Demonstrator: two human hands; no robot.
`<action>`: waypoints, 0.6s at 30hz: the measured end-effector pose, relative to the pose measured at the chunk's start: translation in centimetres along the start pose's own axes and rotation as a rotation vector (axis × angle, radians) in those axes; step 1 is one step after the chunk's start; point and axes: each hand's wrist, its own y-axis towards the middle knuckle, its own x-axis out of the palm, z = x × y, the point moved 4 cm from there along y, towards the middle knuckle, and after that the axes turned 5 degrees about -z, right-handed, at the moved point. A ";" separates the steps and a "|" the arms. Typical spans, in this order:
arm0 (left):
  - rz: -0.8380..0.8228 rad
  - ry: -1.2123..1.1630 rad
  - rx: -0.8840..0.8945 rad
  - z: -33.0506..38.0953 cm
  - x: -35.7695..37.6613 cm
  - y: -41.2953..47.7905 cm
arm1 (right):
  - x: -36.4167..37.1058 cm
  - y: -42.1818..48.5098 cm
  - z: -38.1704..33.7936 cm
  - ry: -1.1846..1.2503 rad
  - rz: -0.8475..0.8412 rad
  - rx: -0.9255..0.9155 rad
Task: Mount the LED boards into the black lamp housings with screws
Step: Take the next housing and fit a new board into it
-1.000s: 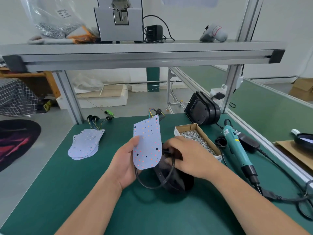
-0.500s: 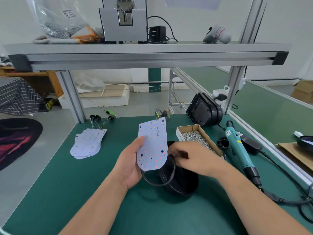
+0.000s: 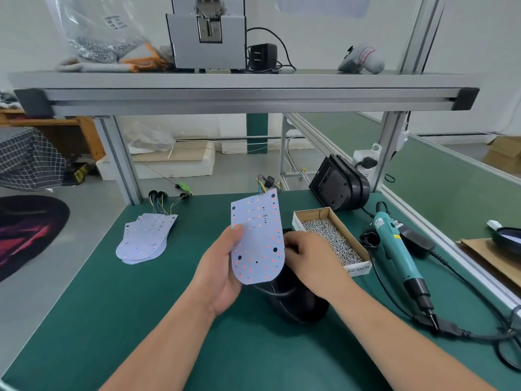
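Holding the LED board [image 3: 258, 244] upright in the left hand [image 3: 222, 275], thumb on its face, just above the black lamp housing [image 3: 296, 303] lying at the tabletop [image 3: 141, 320] centre. With the right hand [image 3: 313, 261] curled at the housing's far rim behind the board; cannot tell whether grasping anything

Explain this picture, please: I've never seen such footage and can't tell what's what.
There is no machine here: a camera worn on a person's head looks down at their two bare hands. The left hand holds a pale LED board upright by its edge. The right hand reaches over a black lamp housing lying on the green table; its fingers curl behind the board, so whether they grip anything is hidden. To the left lies a stack of LED boards; to the right an open box of screws and a teal electric screwdriver. A second housing stands further back.
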 end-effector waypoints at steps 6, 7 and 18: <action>-0.047 0.234 0.050 0.0 1.1 -0.4 | 0.3 0.2 0.4 0.196 0.182 0.032; -0.054 0.302 0.049 -0.1 1.3 -0.5 | 0.3 0.3 0.2 0.345 0.178 0.063; 0.035 0.621 0.145 -0.4 1.3 -0.5 | -1.5 0.9 2.7 0.934 -0.145 0.220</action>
